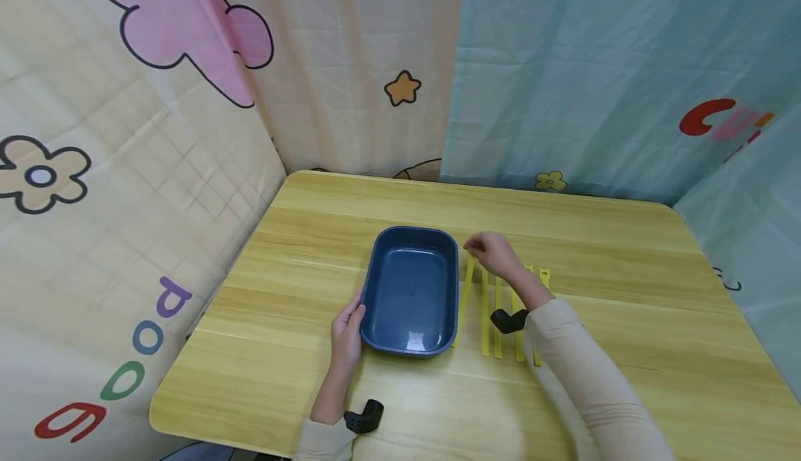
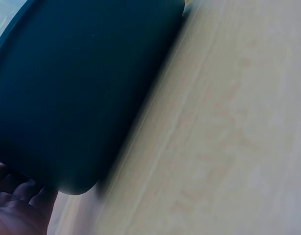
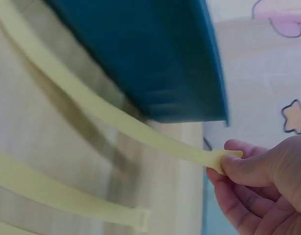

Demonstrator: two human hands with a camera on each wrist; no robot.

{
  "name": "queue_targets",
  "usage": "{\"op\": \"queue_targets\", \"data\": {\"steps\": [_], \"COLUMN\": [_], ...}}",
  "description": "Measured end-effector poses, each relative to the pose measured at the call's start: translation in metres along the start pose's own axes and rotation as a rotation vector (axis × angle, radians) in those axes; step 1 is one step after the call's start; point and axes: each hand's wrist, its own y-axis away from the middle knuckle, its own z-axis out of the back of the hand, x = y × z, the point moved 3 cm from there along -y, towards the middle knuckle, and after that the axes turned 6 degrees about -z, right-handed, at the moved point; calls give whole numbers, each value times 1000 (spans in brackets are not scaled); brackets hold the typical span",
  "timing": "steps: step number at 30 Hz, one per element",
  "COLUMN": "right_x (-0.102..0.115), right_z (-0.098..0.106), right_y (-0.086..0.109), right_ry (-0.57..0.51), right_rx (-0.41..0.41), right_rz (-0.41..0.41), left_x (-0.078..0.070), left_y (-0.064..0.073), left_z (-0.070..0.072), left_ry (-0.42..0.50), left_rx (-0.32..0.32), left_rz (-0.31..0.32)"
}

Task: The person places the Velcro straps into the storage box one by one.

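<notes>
A deep blue plastic basin with rounded corners sits on the table. My left hand grips its left side near the front corner, the thumb at the rim; in the left wrist view that hand shows at the basin's lower edge. To the basin's right, my right hand pinches the head end of a flat yellow cable tie between thumb and fingers. That end is raised, and the strip bows down alongside the basin wall. More yellow cable ties lie side by side beneath the right forearm, partly hidden.
The wooden table has rounded corners. Printed curtains hang behind it and along its left and right sides. A black wrist camera sits on the right wrist above the cable ties, another on the left.
</notes>
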Motion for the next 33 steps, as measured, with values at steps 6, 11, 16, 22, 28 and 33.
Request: {"op": "queue_targets", "data": {"steps": [6, 11, 16, 22, 28, 33], "right_x": [12, 20, 32, 49, 60, 68], "right_z": [14, 22, 31, 44, 55, 67], "right_y": [5, 8, 15, 24, 31, 38], "right_ry": [-34, -27, -8, -3, 17, 32], "right_rx": [-9, -19, -19, -45, -69, -59], "right_rz": [17, 30, 38, 71, 75, 82], "left_x": [1, 0, 0, 0, 1, 1], "left_y": [0, 1, 2, 2, 2, 2], "left_z": [0, 0, 0, 1, 2, 2], "left_ry": [-27, -37, -58, -72, -76, -81], "left_rx": [11, 14, 19, 24, 24, 27], "left_rz": [-17, -19, -33, -31, -45, -55]}}
